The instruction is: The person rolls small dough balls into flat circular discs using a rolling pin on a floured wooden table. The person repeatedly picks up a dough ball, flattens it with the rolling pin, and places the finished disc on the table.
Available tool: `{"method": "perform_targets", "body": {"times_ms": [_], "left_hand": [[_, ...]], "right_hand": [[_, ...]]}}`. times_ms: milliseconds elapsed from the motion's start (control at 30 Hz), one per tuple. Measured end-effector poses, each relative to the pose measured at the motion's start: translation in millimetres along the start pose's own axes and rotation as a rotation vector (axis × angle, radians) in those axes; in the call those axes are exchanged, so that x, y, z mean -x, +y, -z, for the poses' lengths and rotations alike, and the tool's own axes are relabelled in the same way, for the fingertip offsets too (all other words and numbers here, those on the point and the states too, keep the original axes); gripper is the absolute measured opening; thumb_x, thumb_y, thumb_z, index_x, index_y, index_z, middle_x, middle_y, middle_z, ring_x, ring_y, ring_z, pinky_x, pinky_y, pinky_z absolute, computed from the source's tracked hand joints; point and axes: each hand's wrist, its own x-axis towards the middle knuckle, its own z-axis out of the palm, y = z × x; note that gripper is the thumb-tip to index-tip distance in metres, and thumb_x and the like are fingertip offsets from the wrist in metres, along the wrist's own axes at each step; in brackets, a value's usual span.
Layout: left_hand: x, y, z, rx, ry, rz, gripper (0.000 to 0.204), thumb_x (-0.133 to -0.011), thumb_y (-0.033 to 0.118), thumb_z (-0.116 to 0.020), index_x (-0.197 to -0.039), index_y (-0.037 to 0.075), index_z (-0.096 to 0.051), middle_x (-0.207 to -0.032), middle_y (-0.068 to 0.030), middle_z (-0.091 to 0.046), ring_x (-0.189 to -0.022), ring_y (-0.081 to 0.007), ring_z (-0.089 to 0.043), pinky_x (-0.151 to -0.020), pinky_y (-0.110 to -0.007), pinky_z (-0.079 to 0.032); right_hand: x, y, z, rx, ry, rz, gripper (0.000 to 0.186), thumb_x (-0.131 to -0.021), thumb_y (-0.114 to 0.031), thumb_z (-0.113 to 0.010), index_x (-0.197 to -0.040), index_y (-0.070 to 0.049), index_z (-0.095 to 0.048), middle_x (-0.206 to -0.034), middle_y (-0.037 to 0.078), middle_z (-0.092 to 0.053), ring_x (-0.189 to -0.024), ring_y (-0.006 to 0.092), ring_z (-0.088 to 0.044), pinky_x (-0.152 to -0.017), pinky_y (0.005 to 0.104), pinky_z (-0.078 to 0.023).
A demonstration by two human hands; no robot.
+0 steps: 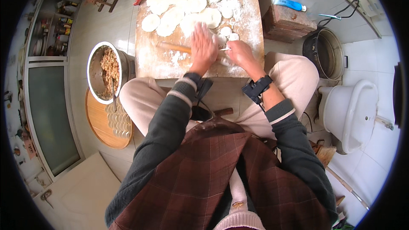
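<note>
My left hand [203,47] lies flat with fingers stretched out across a wooden rolling pin [174,47]. Close by on its right, my right hand [241,53] is closed in a pinch on the edge of a piece of white dough [225,61], which is blurred and partly hidden. Both hands are over a floured wooden board [149,66]. Beyond them, several thin round dough wrappers [172,15] overlap on the board. Small dough lumps [226,31] sit just past my right hand.
At the left stands a bowl [90,74] of minced filling with a utensil handle in it. A round tray [96,119] below holds rows of dumplings. A brick stack [286,23] with a blue tube, a large pot [324,53] and a white basin [347,115] are at the right.
</note>
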Motion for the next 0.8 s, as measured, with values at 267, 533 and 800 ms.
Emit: {"method": "perform_targets", "body": {"times_ms": [267, 533, 800], "left_hand": [[85, -19, 35, 0.004, -0.128, -0.134, 0.06, -0.095, 0.032, -0.057, -0.138, -0.006, -0.04, -0.152, -0.0305, -0.03, -0.141, -0.0462, -0.03, -0.115, -0.054, -0.024], [69, -23, 20, -0.053, -0.067, -0.188, 0.03, -0.091, 0.023, -0.063, -0.106, -0.002, -0.056, -0.144, -0.0284, -0.039, -0.13, -0.0456, -0.041, -0.106, -0.056, -0.032], [56, -52, 30, -0.043, 0.031, -0.238, 0.028, -0.092, 0.027, -0.059, -0.092, -0.001, -0.064, -0.135, -0.0205, -0.048, -0.117, -0.0387, -0.047, -0.101, -0.052, -0.035]], "right_hand": [[-20, 40, 24, -0.535, 0.021, -0.295, 0.02, -0.08, -0.013, -0.074, -0.084, 0.004, -0.065, -0.079, 0.017, -0.067, -0.078, 0.026, -0.068, -0.07, 0.0399, -0.052], [-33, 51, 45, 0.019, 0.527, -0.349, 0.019, -0.084, -0.019, -0.07, -0.097, -0.005, -0.065, -0.094, 0.02, -0.066, -0.089, 0.0375, -0.066, -0.078, 0.0475, -0.052], [-19, 20, 6, 0.097, 0.329, -0.11, 0.018, -0.08, -0.011, -0.069, -0.095, -0.002, -0.065, -0.098, 0.021, -0.06, -0.092, 0.0398, -0.062, -0.08, 0.0473, -0.053]]}}
